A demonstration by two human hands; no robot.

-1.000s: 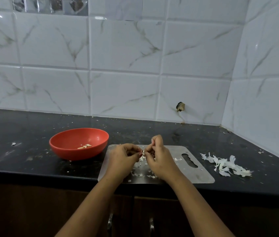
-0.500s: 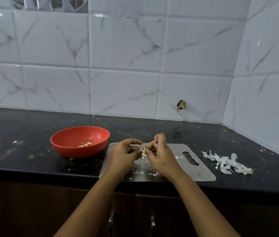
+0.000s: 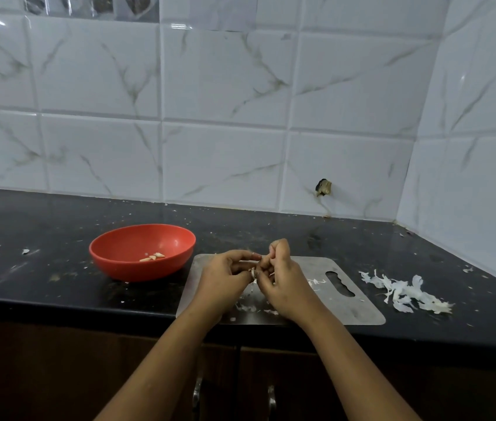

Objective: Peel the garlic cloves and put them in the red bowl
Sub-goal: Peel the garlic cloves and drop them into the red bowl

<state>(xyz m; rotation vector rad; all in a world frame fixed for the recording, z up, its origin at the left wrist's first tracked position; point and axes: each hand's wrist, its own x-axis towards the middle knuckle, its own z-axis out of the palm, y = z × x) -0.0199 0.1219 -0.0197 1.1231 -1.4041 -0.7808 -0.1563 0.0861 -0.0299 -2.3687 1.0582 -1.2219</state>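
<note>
Your left hand (image 3: pixel 225 275) and right hand (image 3: pixel 283 281) meet above the steel board (image 3: pixel 359 308), curled fingers of both pinching one small garlic clove (image 3: pixel 253 273) between them. The red bowl (image 3: pixel 137 270) sits on the counter (image 3: pixel 58 226) just left of your left hand, a few peeled cloves (image 3: pixel 153 256) inside

The widest lane I see runs along the back edge of the counter (image 3: pixel 43 226), a dark strip under the tiled wall (image 3: pixel 222 162) from the left end to the right corner. Toward the front edge the red bowl (image 3: pixel 137 270) stands just beside the steel board's (image 3: pixel 359 311) back left corner, leaving only a sliver between them. My left hand (image 3: pixel 225 276) and right hand (image 3: pixel 286 284) meet over the board's middle, pinching a garlic clove (image 3: pixel 253 273). The board's right end lies open. A heap of peels (image 3: pixel 404 290) sits between board and side wall (image 3: pixel 477 177).
</note>
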